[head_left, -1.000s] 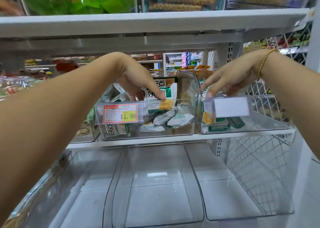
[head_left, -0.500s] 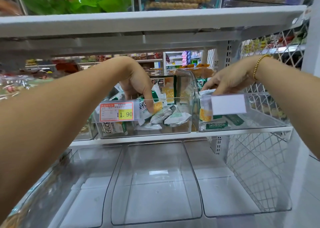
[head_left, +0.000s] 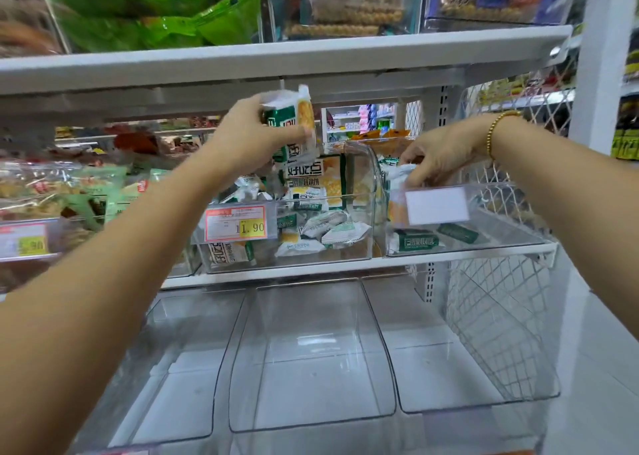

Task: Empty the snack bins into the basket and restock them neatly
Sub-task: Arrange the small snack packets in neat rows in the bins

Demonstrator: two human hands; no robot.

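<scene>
— On the middle white metal shelf (head_left: 311, 268), why is the left hand (head_left: 249, 140) up so high?

— Its fingers are curled round a few green-and-white snack packets (head_left: 294, 122). It holds them above the clear plastic bin with the red-and-yellow price tag (head_left: 345, 200), just under the next shelf up. I think it is lifting them out so they can go to the basket.

— Where is the basket?

— I cannot see it. It is not in the picture.

— Are there more packets in that bin?

— Yes, lots. Some stand up at the back and some lie in a heap at the front. So that bin is far from done.

— And the right hand (head_left: 439, 154), the one with the gold bead bracelet (head_left: 498, 126)?

— It reaches into the clear plastic bin with the blank white label (head_left: 501, 212), right beside the first bin. Its fingers bend down and pinch a white packet (head_left: 397, 174) near the front rim. Only a few packets lie on that bin's floor.

— Why use both hands?

— My guess is that each hand takes from the bin nearest to it. That is quicker.

— What about the big clear bins (head_left: 311, 351) on the shelf below?

— I see no snacks in them. Maybe they wait to be filled neatly.

— What could go wrong?

— The wrappers look smooth. With a bunch in one hand, a packet may slip out and drop.
</scene>
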